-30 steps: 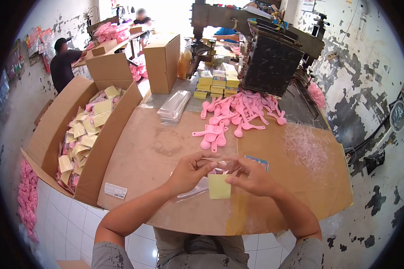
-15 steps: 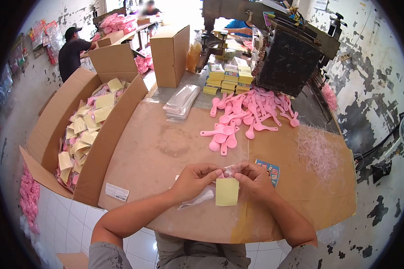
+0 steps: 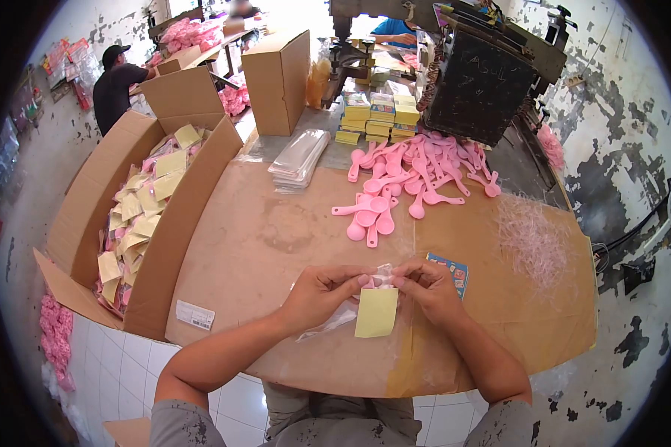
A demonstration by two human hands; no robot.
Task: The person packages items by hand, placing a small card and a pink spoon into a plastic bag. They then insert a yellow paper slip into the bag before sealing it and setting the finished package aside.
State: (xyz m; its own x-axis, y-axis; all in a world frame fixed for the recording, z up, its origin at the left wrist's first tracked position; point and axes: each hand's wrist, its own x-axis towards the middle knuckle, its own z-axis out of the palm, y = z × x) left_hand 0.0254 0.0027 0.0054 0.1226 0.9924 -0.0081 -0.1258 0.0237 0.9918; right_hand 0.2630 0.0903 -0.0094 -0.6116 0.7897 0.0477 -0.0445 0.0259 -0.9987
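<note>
Between my hands is a small clear plastic bag (image 3: 384, 273) with a yellow card (image 3: 376, 314) in its lower part and some pink showing near the top. My left hand (image 3: 322, 296) pinches the bag's upper left edge between thumb and fingers. On the other side, my right hand (image 3: 429, 289) pinches its upper right edge. A blue printed card (image 3: 460, 279) lies on the table, partly hidden behind my right hand. Under my left wrist is another piece of clear plastic (image 3: 328, 325). Beyond my hands lies a heap of pink measuring spoons (image 3: 425, 171).
At left stands an open cardboard box (image 3: 153, 279) full of bagged pieces with yellow cards. Stacked clear bags (image 3: 300, 158), piles of cards (image 3: 381, 118) and a black machine (image 3: 481, 89) sit farther back. Plastic shreds (image 3: 535, 240) lie right. A co-worker (image 3: 118, 86) is at far left.
My hands have drawn slightly apart at the bag's top, so more plastic shows between them. The yellow card now tilts a little. The camera view has shifted slightly.
</note>
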